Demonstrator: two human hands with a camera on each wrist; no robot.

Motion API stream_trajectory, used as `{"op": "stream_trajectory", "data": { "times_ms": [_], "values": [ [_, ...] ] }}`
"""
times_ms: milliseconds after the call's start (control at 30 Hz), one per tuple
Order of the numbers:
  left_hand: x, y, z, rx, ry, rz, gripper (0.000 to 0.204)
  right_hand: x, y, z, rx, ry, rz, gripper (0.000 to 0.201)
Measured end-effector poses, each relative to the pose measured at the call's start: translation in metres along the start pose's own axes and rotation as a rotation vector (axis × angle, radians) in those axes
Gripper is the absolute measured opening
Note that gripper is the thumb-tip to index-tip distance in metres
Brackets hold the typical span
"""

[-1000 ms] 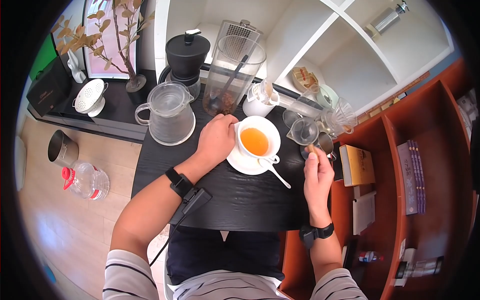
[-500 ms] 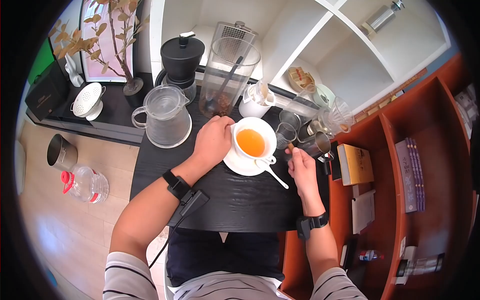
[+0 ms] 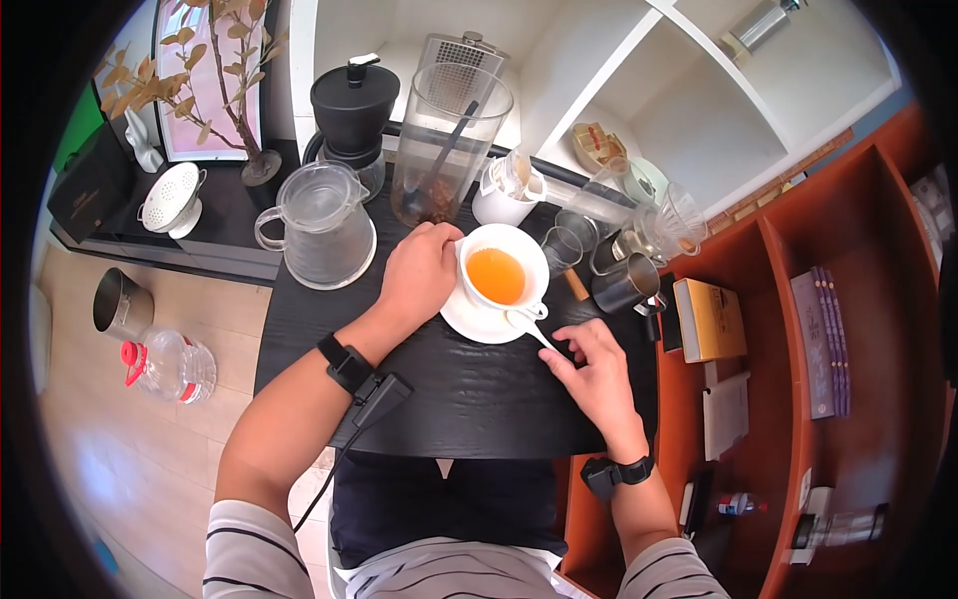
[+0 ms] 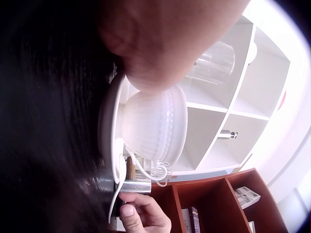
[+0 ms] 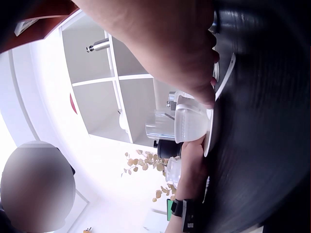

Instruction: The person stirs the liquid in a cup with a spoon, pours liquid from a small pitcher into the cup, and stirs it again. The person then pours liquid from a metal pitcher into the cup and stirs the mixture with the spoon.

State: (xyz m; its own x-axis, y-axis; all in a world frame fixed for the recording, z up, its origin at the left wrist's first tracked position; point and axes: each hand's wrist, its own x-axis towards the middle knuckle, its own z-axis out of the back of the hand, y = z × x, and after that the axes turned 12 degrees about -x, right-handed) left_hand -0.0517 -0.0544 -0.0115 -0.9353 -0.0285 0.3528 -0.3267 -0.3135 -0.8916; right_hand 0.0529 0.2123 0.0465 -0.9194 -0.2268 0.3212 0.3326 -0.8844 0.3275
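A white cup of orange-amber liquid stands on a white saucer. My left hand grips the cup's left side, its fingertips partly hidden against it. A white spoon lies on the saucer, its handle sticking out to the right. My right hand is beside that handle, thumb close to its end and fingers loosely bent; in the left wrist view the thumb and forefinger stand apart near the spoon. Behind, a small glass pitcher stands with its wooden handle towards me.
A glass server with a lid, a black grinder, a tall clear vessel and a white mug line the back. A dark metal pitcher and more glassware stand right. A red-brown shelf borders the table.
My right hand has set the small glass pitcher down further left, let go of its wooden handle, and come towards me beside the spoon. My left hand stays at the cup.
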Motion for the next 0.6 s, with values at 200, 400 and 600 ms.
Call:
{"op": "stream_trajectory", "data": {
  "times_ms": [200,400,600],
  "values": [
    [0.001,0.001,0.001,-0.010,0.005,0.001,0.017,-0.002,-0.008,-0.015,-0.047,0.006,0.084,0.023],
    [0.000,0.001,0.000,-0.015,0.004,-0.006,0.017,-0.003,-0.007,-0.004,-0.146,-0.084,0.263,0.018],
    [0.001,-0.001,0.001,-0.020,0.007,0.002,0.016,-0.003,0.000,0.019,0.037,-0.159,0.299,0.013]
  ]
}}
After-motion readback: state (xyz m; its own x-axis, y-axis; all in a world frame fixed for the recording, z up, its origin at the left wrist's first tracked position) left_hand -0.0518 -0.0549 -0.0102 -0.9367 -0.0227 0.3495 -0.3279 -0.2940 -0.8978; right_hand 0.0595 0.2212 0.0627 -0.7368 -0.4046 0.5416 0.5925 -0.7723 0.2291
